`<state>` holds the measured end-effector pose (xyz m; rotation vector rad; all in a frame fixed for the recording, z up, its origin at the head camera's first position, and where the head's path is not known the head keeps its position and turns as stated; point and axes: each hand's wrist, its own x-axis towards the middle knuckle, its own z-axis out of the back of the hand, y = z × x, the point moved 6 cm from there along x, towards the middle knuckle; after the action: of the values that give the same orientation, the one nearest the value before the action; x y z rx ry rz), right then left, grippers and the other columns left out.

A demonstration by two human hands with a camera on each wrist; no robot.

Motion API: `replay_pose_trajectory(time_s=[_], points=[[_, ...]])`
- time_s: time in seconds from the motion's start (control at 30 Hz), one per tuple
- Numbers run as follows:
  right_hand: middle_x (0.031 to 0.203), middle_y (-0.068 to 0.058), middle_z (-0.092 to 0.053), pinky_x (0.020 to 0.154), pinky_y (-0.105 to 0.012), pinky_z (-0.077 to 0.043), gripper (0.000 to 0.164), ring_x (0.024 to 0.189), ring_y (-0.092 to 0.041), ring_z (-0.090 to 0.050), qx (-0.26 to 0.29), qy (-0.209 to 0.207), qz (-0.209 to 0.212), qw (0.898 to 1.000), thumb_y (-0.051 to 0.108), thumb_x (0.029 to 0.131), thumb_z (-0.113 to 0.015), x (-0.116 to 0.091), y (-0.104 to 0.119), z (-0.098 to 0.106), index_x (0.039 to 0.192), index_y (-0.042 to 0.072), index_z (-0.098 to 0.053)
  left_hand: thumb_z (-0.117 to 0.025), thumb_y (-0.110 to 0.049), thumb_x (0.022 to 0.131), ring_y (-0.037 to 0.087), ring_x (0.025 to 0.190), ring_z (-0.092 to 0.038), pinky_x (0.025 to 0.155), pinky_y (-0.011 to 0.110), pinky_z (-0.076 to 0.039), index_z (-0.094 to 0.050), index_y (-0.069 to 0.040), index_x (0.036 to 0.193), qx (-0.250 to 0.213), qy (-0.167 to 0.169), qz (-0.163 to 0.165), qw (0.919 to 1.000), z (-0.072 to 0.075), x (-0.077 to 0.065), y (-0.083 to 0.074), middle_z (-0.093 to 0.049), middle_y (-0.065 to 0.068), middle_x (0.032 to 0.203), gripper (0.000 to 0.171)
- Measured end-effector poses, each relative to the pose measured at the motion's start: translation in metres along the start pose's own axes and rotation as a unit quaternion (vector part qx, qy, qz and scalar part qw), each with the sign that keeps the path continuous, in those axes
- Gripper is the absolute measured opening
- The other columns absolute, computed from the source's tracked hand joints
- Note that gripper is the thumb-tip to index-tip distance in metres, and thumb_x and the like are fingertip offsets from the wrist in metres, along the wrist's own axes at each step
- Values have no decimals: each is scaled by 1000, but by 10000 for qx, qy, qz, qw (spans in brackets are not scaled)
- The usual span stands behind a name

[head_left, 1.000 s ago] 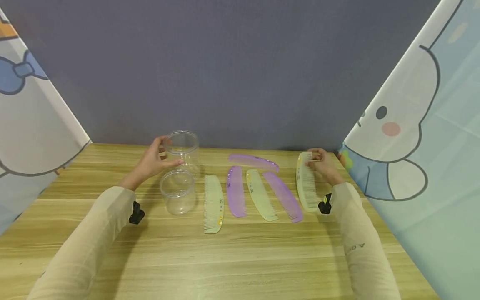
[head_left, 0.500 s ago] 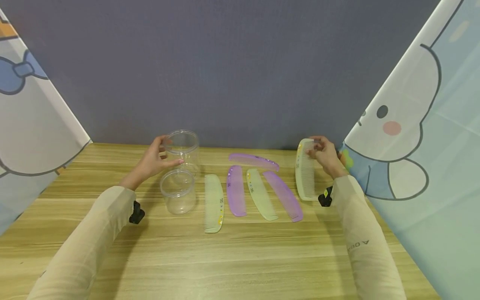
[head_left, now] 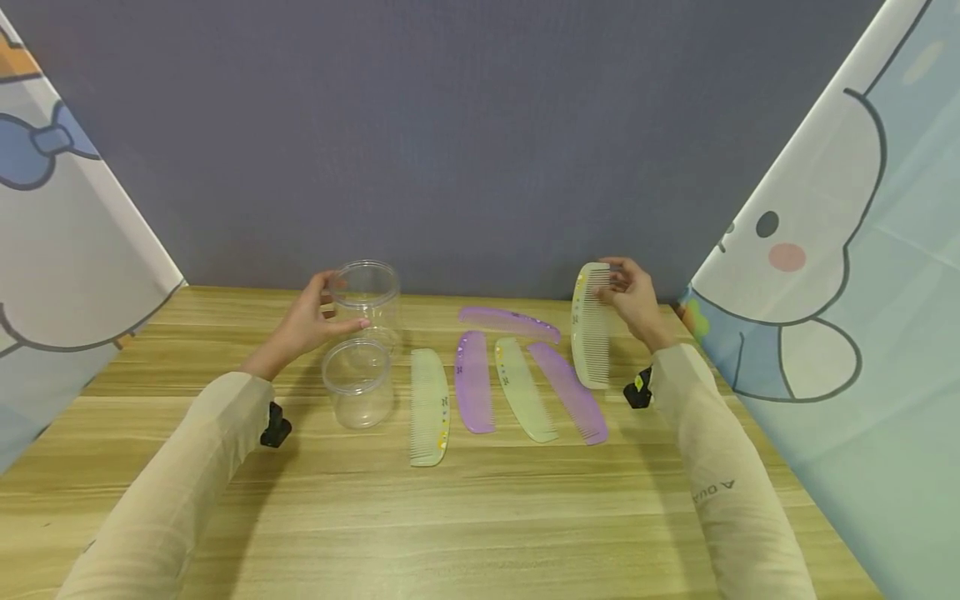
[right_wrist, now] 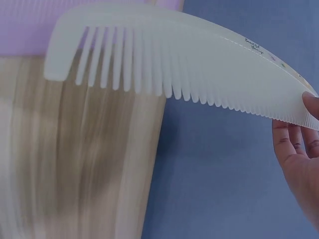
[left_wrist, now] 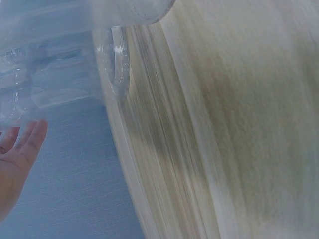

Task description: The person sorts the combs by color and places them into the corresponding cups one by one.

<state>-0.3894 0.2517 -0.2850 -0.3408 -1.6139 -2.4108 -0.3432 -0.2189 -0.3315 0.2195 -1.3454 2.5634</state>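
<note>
My right hand (head_left: 633, 296) pinches a pale green comb (head_left: 591, 329) near its far end. The comb is raised off the table, teeth facing right; in the right wrist view its wide teeth point down and the thumb presses its face. At the left, my left hand (head_left: 303, 321) curves round the farther clear plastic jar (head_left: 384, 312), thumb in front and fingers behind. In the left wrist view the fingertips (left_wrist: 35, 132) meet the jar's wall. A second clear jar (head_left: 360, 404) stands nearer, just in front of the first.
Between the hands lie a pale green comb (head_left: 429, 408), a purple comb (head_left: 473, 383), another pale green comb (head_left: 522, 392) and a slanted purple comb (head_left: 567, 392). One more purple comb (head_left: 510, 323) lies crosswise behind them. A grey wall (head_left: 480, 150) rises at the table's back edge.
My right hand has lifted the pale green comb and carried it left, towards the slanted purple comb. The left hand and both jars stay in place.
</note>
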Motion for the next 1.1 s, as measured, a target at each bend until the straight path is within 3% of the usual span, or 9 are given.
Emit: replay_pose_trajectory(time_s=[0.17, 0.37, 0.87, 1.1], points=[[107, -19, -60, 66, -16, -52, 48, 82, -13, -60, 2, 229, 234, 9995, -3, 83, -62, 0, 14, -16, 127, 2, -46, -79, -33, 70, 46, 126, -34, 101, 53, -40, -18, -2, 141, -3, -1, -22, 10000, 0, 0, 1, -32, 21, 139, 99], [117, -29, -54, 67, -15, -52, 48, 82, -13, -58, 164, 508, 364, 9979, -6, 83, -59, -1, 31, -37, 128, -1, -44, -78, -33, 71, 47, 126, -33, 101, 55, -39, -16, -2, 141, -35, 37, -6, 10000, -1, -1, -1, -31, 21, 139, 98], [113, -21, -59, 71, -24, -51, 44, 91, -26, -58, -207, 869, 877, 9921, -6, 83, -60, 3, 64, -82, 124, 3, -50, -78, -31, 72, 47, 125, -34, 100, 55, -40, -17, -1, 141, -10, -11, -89, 10000, -1, -2, -2, -32, 22, 138, 97], [117, -21, -58, 79, -33, -51, 41, 98, -31, -57, 15, 1044, 971, 9898, -7, 83, -59, 7, 80, -102, 122, 1, -50, -78, -28, 72, 50, 123, -35, 100, 55, -39, -17, 1, 141, -32, -19, -207, 9998, 0, -2, -2, -32, 25, 137, 97]])
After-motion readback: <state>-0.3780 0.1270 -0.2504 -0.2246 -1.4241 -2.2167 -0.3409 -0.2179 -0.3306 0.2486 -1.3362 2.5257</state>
